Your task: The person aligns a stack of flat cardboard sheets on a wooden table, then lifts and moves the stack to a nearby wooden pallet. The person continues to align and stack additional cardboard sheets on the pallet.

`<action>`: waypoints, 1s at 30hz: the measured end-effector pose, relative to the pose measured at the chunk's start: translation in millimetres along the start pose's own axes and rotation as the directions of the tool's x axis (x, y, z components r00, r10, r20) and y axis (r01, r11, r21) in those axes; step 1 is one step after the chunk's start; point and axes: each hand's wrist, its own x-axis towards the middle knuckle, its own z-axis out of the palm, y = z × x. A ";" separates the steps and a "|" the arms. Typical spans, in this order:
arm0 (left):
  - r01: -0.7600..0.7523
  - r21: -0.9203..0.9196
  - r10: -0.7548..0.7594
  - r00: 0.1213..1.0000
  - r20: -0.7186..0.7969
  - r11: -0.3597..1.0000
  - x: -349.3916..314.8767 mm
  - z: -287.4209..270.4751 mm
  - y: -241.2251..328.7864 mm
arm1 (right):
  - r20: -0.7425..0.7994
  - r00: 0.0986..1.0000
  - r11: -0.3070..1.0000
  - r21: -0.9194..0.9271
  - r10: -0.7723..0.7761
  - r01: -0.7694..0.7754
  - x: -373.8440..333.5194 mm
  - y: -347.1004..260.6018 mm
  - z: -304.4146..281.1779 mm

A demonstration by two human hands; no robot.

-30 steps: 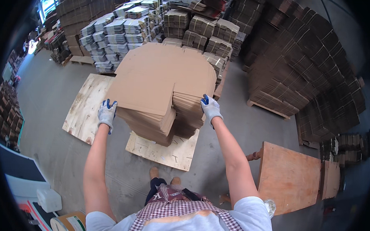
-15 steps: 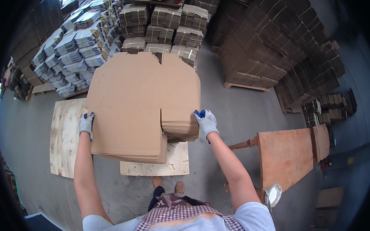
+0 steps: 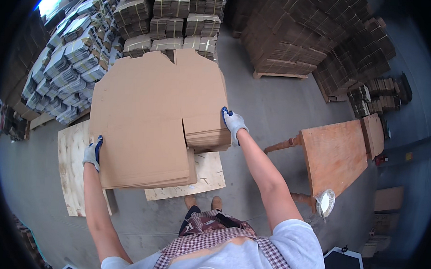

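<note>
A thick stack of flat, die-cut brown cardboard box blanks (image 3: 144,112) lies in front of me, with a slot and notches cut in its edges. My left hand (image 3: 93,152), in a white and blue work glove, is closed at the left edge of the stack, thumb along the side. At the right edge, farther up, my right hand (image 3: 234,123) in a matching glove grips the stack, its thumb on the top sheet. Most fingers of both hands are hidden by the sheets' edges. Under the near end, a plywood board (image 3: 209,175) shows.
Another plywood board (image 3: 69,171) lies on the left. On the right stands a wooden table (image 3: 335,156) with a roll of tape (image 3: 325,203) at its near corner. Bundled cardboard (image 3: 169,29), grey-white bundles (image 3: 67,63) and a tall pallet load (image 3: 282,41) stand behind.
The whole view has turned a little, so the stack and surroundings look rotated counterclockwise. Both hands keep to the stack's edges; my right hand appears higher, my left slightly lower.
</note>
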 end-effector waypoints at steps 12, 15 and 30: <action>0.434 -0.900 0.009 0.900 0.435 0.047 -128.5 -69.3 64.7 | 0.191 0.981 0.975 0.222 -0.010 -0.034 3.8 11.1 -25.4; 0.454 -0.890 0.105 0.885 0.454 0.029 -188.6 -79.6 103.8 | 0.425 0.904 0.919 0.338 0.043 -0.202 -10.5 44.8 -62.7; 0.327 -0.917 -0.269 0.926 0.263 0.229 -261.8 -63.1 160.8 | 0.178 0.984 0.513 0.847 -0.024 -0.140 -83.2 151.8 -71.0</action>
